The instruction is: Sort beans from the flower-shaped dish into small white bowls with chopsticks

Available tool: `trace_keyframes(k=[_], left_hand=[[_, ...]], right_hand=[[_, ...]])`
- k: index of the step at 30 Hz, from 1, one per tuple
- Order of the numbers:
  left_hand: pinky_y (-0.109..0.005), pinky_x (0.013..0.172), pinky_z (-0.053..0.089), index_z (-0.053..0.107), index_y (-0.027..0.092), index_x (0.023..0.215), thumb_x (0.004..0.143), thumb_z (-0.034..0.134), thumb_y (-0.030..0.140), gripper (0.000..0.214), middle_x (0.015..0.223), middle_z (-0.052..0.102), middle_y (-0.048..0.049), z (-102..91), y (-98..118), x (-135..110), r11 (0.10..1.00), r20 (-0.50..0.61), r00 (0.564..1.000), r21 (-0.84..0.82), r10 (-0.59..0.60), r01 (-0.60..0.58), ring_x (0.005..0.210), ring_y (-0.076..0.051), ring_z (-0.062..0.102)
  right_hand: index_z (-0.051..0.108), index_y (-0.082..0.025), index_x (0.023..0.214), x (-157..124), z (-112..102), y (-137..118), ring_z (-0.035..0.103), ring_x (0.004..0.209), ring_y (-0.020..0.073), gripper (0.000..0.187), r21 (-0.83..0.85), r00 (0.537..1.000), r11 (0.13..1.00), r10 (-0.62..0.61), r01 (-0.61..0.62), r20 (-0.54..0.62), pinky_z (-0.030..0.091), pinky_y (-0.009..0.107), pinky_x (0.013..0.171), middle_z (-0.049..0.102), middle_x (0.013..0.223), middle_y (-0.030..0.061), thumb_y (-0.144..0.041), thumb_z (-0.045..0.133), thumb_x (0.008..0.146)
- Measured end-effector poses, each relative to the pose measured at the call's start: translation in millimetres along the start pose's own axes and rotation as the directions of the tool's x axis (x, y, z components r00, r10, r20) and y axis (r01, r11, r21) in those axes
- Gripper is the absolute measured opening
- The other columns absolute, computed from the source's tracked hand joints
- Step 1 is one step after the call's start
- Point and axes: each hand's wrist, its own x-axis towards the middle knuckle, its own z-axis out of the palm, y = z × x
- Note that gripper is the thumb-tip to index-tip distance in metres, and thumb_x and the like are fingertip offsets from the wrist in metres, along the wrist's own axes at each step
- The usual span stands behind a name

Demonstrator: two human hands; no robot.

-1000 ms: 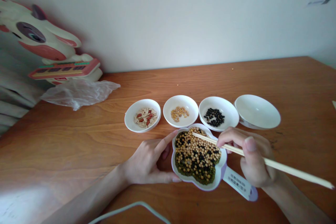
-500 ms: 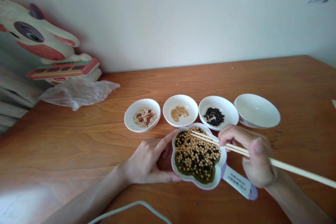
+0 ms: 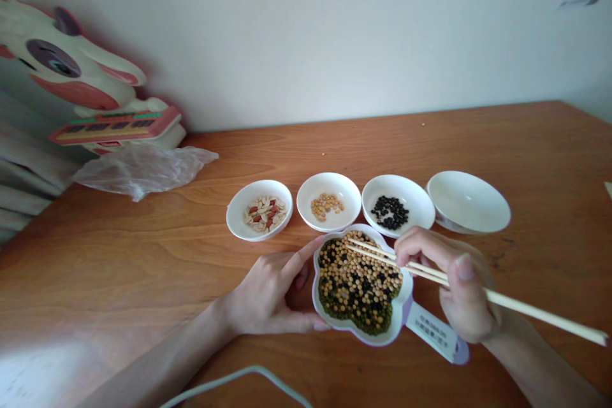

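My left hand (image 3: 275, 296) grips the left rim of a lilac-and-white, flower-shaped bowl (image 3: 406, 287) with a labelled handle, thumb low and forefinger high. Yellow soybeans (image 3: 361, 274), black beans and small green beans lie mixed inside it. In my right hand (image 3: 459, 280) is a pair of chopsticks (image 3: 530, 309), closed on by the fingers. Their tips are slightly apart among the soybeans in the upper part of the bowl. No bean shows clearly pinched between them.
Behind stand white bowls of peanuts (image 3: 265, 211), soybeans (image 3: 327, 205) and black beans (image 3: 391, 211), plus a fourth white bowl (image 3: 471, 201) at right. A plastic bag (image 3: 143, 169) and a cow-shaped toy keyboard (image 3: 115, 127) sit at left. A pale cable (image 3: 239, 375) crosses the front.
The chopstick tips have spread a little apart, and my right hand has shifted slightly left. The flower-shaped bowl and my left hand have stayed in place.
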Motion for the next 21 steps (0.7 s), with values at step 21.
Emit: trace_keyframes(k=[21], left_hand=[[-0.030,0.061,0.052,0.018,0.022,0.175,0.088,0.077,0.076,0.118,0.088,0.071,0.0004,-0.6,0.8,1.2,1.000,0.003,1.000,0.010,-0.004,0.004,0.068,-0.018,0.068]], right_hand=[[0.062,-0.024,0.094,2.6,3.9,-3.8,0.058,0.073,0.0196,0.050,-0.092,0.992,0.988,-0.120,0.123,0.036,0.041,0.036,0.066,0.064,0.084,0.0035,-0.051,0.025,0.116]])
